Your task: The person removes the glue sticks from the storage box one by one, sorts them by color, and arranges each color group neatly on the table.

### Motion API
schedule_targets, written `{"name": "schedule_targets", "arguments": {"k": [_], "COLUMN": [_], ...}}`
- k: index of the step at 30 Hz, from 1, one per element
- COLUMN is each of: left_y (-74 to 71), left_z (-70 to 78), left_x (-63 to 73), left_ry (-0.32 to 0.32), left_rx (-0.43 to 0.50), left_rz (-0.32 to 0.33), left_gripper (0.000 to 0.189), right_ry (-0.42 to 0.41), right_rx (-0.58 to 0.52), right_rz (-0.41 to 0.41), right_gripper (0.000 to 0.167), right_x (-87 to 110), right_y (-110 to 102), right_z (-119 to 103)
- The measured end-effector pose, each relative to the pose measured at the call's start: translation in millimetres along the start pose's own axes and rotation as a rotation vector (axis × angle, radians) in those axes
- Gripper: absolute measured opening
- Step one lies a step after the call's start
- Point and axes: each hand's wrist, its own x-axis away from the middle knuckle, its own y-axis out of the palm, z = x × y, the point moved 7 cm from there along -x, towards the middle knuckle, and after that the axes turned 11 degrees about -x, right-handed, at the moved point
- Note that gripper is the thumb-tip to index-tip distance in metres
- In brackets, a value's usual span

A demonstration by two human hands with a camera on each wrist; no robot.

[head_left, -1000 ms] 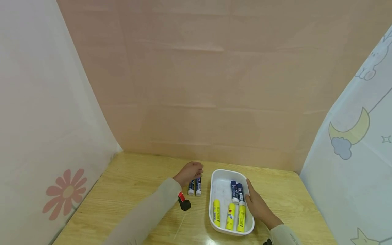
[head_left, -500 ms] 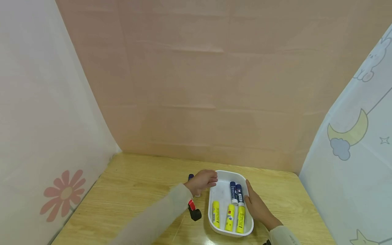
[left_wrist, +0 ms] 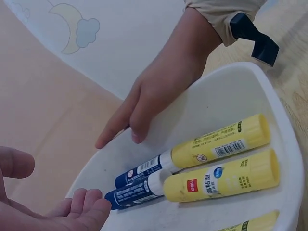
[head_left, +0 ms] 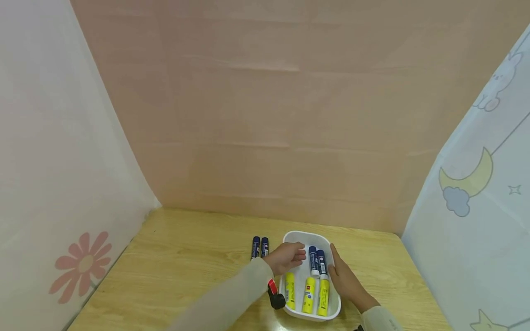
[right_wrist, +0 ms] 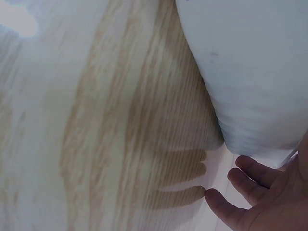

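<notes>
My left hand (head_left: 285, 258) hangs over the left side of a white tray (head_left: 304, 318). In the left wrist view its thumb stands apart from loosely bent fingers, with nothing between them. Its fingertips overlap the end of a blue glue stick (left_wrist: 137, 193). Another blue glue stick (head_left: 322, 262) lies alongside in the tray. Several yellow glue sticks (head_left: 308, 294) fill the near part. My right hand (head_left: 347, 280) holds the tray's right wall, thumb over the rim inside, fingers along the outside. In the right wrist view those fingers (right_wrist: 255, 183) extend past the outer wall.
Two more blue glue sticks (head_left: 256, 247) lie side by side on the wooden table (head_left: 186, 257), left of the tray and partly behind my left forearm. A tan sheet (head_left: 248, 138) rises at the back, with patterned white sheets (head_left: 468, 220) at both sides.
My left hand has moved right, from above the two blue glue sticks on the table to over the tray. The right hand keeps its hold on the tray.
</notes>
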Motion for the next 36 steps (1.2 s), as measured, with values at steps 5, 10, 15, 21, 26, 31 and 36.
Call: {"name": "schedule_targets", "arguments": {"k": [5,10,15,21,26,31,36], "left_y": [0.7,2.4,5.6,10.4,16.0,16.8,19.3], "left_z": [-11.5,-20.8,-25.4,-31.4,-39.2,-39.4,-37.5], "left_x": [-8.5,-17.8,-22.2,-29.5,-39.4,-43.1,-41.5], "left_ry": [-0.026,-0.042,-0.05,-0.054,-0.045,-0.057,-0.063], "left_rx": [0.011,0.007,0.016,0.002,-0.03,-0.043,-0.053], "left_rz": [0.038,0.065,0.087,0.113,0.111,0.12,0.113], "left_gripper": [0.046,0.046,0.045,0.046,0.052,0.05,0.05], "right_ry": [-0.057,-0.06,-0.05,-0.05,-0.075,-0.081,-0.073], "right_rx": [0.006,0.0,0.005,0.007,0.001,0.005,-0.007], "right_rz": [0.032,0.023,0.013,0.01,0.032,0.034,0.03], "right_gripper": [0.063,0.064,0.066,0.066,0.064,0.064,0.063], "right_x": [1.4,0.3,-1.3,-0.9,1.9,2.2,2.1], "right_y": [-1.0,0.0,0.8,0.1,-2.4,-2.8,-3.6], "right_z": [-4.2,-5.1,-4.6,-6.1,-7.5,-7.7,-8.4]}}
